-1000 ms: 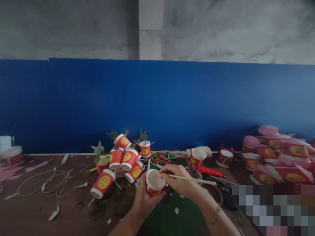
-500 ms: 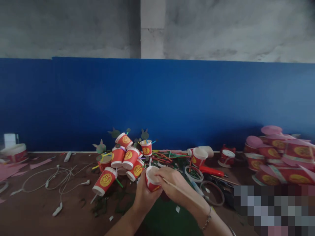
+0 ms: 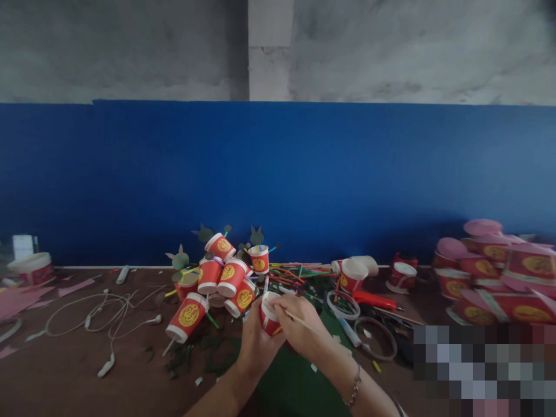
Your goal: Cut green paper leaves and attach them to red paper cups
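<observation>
My left hand [image 3: 257, 336] is wrapped round a red and white paper cup [image 3: 270, 320], whose open rim faces up. Pinched in my right hand [image 3: 299, 324] is a thin pale wooden stick [image 3: 299, 320]; its front end reaches toward the cup's rim, but the tip is hidden by my fingers. Just left of my hands lies a heap of similar red paper cups [image 3: 231, 277] with straws through them and grey rabbit-head cutouts [image 3: 256, 234]. Under my hands spreads a dark green sheet [image 3: 282, 382].
White earphones [image 3: 105, 366] with tangled cord lie at left. Several coloured straws [image 3: 295, 273] are spread behind my hands. To the right are a roll of tape [image 3: 343, 305], a red tool [image 3: 374, 299] and stacked cups with pink paper [image 3: 495, 260]. A blue panel [image 3: 278, 174] stands behind.
The cup in my left hand has tilted a little, and my right hand with the stick has turned slightly over its rim. The whole view has shifted slightly.
</observation>
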{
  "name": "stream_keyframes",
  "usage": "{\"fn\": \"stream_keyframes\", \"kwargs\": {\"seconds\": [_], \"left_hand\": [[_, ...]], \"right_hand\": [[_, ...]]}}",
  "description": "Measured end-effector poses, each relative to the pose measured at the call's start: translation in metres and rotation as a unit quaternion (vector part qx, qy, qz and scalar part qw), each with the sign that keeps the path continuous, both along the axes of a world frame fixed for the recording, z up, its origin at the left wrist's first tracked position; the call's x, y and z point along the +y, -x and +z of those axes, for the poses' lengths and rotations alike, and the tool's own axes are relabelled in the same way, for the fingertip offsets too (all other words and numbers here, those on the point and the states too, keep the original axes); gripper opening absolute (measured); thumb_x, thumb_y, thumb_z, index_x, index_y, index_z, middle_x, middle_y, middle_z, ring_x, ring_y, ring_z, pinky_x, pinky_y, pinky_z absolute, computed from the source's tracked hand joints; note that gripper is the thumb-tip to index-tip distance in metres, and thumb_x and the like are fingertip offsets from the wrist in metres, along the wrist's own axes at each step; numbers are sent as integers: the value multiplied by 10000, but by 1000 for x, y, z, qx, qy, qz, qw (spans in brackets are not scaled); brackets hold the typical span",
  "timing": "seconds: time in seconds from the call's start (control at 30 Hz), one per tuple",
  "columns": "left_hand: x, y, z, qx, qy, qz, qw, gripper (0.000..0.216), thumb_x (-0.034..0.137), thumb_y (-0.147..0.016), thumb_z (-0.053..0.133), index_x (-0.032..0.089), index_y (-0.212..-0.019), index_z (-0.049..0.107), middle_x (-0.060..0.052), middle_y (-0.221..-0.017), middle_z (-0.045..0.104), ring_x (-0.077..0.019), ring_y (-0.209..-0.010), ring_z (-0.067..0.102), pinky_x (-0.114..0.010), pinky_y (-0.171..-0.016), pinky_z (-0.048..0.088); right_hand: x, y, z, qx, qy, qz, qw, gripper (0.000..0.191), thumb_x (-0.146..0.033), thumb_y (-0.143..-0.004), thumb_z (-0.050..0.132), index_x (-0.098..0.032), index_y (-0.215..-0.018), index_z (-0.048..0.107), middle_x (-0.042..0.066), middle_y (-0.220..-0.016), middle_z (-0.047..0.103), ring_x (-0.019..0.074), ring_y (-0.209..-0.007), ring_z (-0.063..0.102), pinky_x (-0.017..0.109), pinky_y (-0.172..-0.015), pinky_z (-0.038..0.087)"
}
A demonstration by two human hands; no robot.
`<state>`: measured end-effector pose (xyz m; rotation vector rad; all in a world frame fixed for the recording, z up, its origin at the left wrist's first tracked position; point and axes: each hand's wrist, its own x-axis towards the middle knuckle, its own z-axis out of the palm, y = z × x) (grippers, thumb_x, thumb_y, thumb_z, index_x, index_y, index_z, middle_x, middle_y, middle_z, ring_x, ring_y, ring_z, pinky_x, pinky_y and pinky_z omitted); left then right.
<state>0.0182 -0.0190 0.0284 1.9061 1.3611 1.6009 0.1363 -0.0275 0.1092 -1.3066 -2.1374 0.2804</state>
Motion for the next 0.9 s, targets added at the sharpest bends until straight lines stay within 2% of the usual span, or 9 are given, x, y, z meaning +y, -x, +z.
{"fn": "stream_keyframes", "kwargs": {"seconds": [0.3, 0.63, 0.73, 0.9], "left_hand": [[2, 0, -6, 27, -15, 2, 1000, 515, 211, -657, 648, 156, -1126, 443, -113, -993, 636, -238, -875, 636, -375, -734, 539], [1, 1, -4, 22, -3, 4, 1000, 518, 224, -635, 651, 149, -1115, 469, -102, -985, 653, -236, -862, 646, -358, -731, 535], [1, 0, -6, 13, 1, 5, 1000, 539, 245, -616, 677, 139, -1110, 489, -110, -988, 656, -249, -876, 642, -367, -743, 529], [2, 1, -7, -14, -6, -12, 1000, 477, 206, -645, 647, 133, -1098, 517, -106, -964, 658, -238, -858, 642, -343, -747, 516]], "right_hand": [[-5, 3, 2, 0, 25, -30, 999, 302, -192, -873, 384, -196, -831, 682, 48, -870, 704, 170, -810, 630, 245, -720, 413], [-3, 2, 3, 33, 41, -12, 999, 304, -155, -848, 403, -188, -894, 702, 63, -939, 703, 171, -860, 634, 239, -778, 434], [-3, 3, 3, 43, 66, -22, 997, 296, -161, -842, 412, -180, -877, 706, 65, -910, 705, 169, -830, 638, 230, -740, 438], [-6, 10, 4, 52, 57, -49, 996, 314, -178, -851, 392, -171, -789, 700, 69, -826, 706, 170, -773, 636, 230, -703, 429]]}}
